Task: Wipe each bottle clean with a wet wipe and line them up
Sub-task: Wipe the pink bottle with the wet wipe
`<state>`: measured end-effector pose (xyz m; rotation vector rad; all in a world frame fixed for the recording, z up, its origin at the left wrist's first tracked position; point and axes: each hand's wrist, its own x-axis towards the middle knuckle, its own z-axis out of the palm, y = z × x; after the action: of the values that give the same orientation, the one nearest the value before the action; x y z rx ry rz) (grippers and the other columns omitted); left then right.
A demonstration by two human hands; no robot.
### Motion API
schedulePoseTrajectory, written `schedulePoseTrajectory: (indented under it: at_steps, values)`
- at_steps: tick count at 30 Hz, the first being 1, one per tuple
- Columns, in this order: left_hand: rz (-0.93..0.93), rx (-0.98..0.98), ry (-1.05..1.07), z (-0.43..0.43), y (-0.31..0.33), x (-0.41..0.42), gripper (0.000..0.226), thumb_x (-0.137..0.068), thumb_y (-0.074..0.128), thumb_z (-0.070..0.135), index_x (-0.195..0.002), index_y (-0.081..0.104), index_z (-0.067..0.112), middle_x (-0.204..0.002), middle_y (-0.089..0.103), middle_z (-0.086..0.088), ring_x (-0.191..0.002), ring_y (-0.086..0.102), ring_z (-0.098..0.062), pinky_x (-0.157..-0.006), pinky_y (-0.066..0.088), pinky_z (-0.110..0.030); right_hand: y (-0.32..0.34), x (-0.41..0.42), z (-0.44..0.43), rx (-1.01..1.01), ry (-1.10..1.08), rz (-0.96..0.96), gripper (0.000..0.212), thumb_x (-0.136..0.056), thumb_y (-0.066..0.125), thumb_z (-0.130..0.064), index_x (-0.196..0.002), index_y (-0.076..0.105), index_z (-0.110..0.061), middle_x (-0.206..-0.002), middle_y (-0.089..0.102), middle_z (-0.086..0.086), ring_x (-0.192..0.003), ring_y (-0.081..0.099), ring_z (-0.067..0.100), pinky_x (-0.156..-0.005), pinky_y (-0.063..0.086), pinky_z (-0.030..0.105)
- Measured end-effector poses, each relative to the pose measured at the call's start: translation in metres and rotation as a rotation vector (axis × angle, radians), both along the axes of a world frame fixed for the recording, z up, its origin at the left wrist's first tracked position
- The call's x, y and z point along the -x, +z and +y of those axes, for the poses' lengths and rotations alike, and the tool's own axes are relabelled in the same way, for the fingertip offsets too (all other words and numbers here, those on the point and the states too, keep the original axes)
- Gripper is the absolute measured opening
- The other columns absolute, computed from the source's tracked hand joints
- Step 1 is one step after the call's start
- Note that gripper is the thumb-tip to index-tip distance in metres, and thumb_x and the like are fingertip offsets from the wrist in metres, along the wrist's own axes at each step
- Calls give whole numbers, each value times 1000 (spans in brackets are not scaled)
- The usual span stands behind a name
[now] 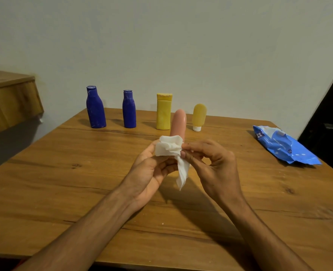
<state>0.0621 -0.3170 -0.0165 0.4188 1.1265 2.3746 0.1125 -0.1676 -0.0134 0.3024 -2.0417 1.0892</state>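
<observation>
Head view, one wooden counter (63,182) set against a pale wall. Along the far edge, in a row from left to right, each well apart from the next: tall blue bottle (95,108), upright, streaked with pale marks; shorter blue bottle (129,110), upright, likewise streaked; yellow flip-cap bottle (163,112), upright; small yellow tube (199,116), standing on its white cap. Above the middle of the counter, held clear of the surface: pink tube (179,122), tilted slightly, rounded end up, overlapping in view the gap between the yellow bottle and the yellow tube. Left hand (152,169): fingers curled round the lower part of the pink tube, palm turned inward. Wet wipe (169,148): white, bunched round the tube just above the left fingers, one loose tail hanging down between the two hands. Right hand (214,167): thumb and forefinger pinching the wet wipe against the tube, remaining fingers loosely curled. Near the right edge of the counter: blue wipes pack (283,147), lying flat and crumpled, flap torn open. Beyond the left edge: wooden shelf (11,98), fixed to the wall.
</observation>
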Motion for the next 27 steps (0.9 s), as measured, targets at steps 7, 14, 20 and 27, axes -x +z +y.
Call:
schedulePoseTrajectory:
  at_steps: [7, 14, 20, 27]
  values:
    - [-34, 16, -45, 0, 0, -2, 60, -75, 61, 1, -134, 52, 10, -121, 67, -16, -99, 69, -21, -81, 59, -31, -1, 0, 0, -41, -4, 23, 26, -84, 70, -11, -105, 70, -25, -99, 67, -11, -93, 62, 5, -72, 50, 15]
    - [-104, -71, -40, 0, 3, -2, 59, -79, 60, -1, -137, 49, 2, -113, 66, -17, -93, 69, -20, -73, 59, -28, 0, -1, 0, -24, 30, 33, 27, -83, 70, -11, -105, 70, -27, -101, 66, -11, -95, 62, 6, -73, 52, 18]
    - [-105, -73, 6, -1, 4, 0, 61, -75, 67, 6, -133, 52, -1, -114, 67, -20, -95, 68, -24, -84, 58, -36, 0, -1, -1, -53, 28, 2, 27, -83, 70, -12, -105, 69, -28, -101, 66, -15, -95, 62, 6, -72, 52, 18]
    - [-49, -45, 41, -3, 2, 3, 62, -71, 63, 4, -132, 52, -1, -107, 70, -15, -88, 69, -19, -70, 59, -25, -1, -2, -4, -69, -19, 10, 21, -81, 73, -20, -101, 70, -24, -97, 68, -11, -87, 62, 6, -68, 51, 16]
